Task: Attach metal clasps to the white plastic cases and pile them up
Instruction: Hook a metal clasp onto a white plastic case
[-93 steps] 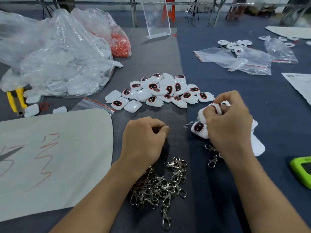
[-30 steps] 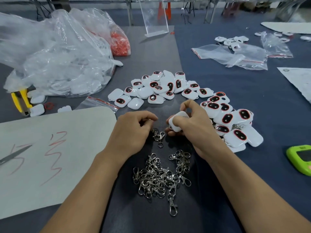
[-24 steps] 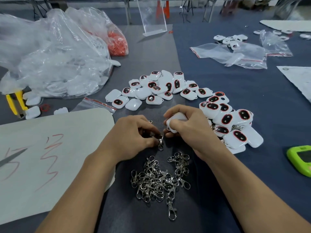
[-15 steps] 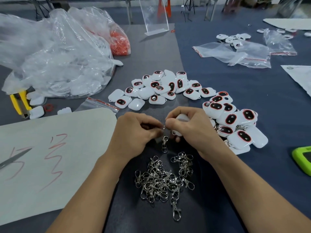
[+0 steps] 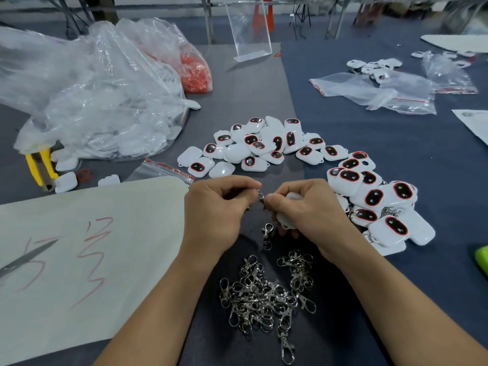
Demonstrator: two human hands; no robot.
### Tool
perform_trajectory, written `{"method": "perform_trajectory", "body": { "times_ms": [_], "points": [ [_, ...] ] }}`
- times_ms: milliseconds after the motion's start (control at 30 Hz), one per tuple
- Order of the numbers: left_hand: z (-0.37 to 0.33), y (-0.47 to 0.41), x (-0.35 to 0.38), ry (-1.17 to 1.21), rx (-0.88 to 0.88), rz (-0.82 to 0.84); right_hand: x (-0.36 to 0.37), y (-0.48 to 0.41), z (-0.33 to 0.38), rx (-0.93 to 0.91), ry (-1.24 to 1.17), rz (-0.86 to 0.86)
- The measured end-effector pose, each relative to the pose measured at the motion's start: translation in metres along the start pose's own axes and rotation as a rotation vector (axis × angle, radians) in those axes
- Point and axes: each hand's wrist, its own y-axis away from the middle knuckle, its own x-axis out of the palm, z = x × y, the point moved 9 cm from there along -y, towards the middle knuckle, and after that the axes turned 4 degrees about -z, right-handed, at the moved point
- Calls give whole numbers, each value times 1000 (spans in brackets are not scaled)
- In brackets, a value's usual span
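tabletop, left grip pinching clasp, right grip round white case, clasp heap nearer, cases beyond

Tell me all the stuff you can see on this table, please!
loose cases: many, white, table middle.
right case pile: many, white, table right.
held case: one, white, in right hand.
clasp heap: many, silver, between forearms.
held clasp: one, silver, pinched above the heap.
big bag: one, clear, far left.
paper sheet: one, white, red marks, near left.
scissors: one, grey, on sheet.
left hand: pinches held clasp.
right hand: grips held case.
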Motion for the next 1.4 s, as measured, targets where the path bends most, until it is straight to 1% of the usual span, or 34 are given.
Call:
{"method": "perform_trajectory", "body": {
  "times_ms": [33,133,167,233,333,433,500,533,600,667,733,867,967,1033,1100,1267,1400],
  "points": [
    [0,0,1,-3,-6,-3,-2,0,2,-22,32,-19],
    [1,0,0,-1,-19,-18,-18,4,16,-182,194,-210],
    [0,0,1,6,-8,-14,-19,6,20,-216,191,-230],
    [-9,0,3,17,66,30,-13,9,22,-237,145,-194],
    [-26,4,8,-54,227,122,-9,9,21,-256,171,-165],
    [-31,10,8,-103,291,120,-14,9,25,-286,199,-201],
    [-30,12,8,-129,279,70,-16,10,25,-284,203,-230],
    [-29,12,8,-129,255,48,-18,10,24,-267,167,-244],
    [-24,11,10,-102,182,28,-21,9,20,-211,30,-259],
    [-20,10,13,-78,115,42,-23,8,14,-144,-148,-254],
    [-21,9,14,-46,97,50,-22,8,11,-108,-229,-233],
    [-24,10,10,-31,133,14,-19,9,15,-145,-176,-193],
    [-25,11,11,-84,185,11,-25,10,20,-224,17,-245],
    [-28,13,13,-132,242,34,-24,12,21,-241,106,-250],
    [-30,15,15,-136,263,53,-23,13,21,-235,110,-240],
    [-25,13,15,4,156,79,-26,10,18,-202,-12,-216],
    [-25,10,15,-43,191,114,-21,7,18,-212,40,-174]
  ]
}}
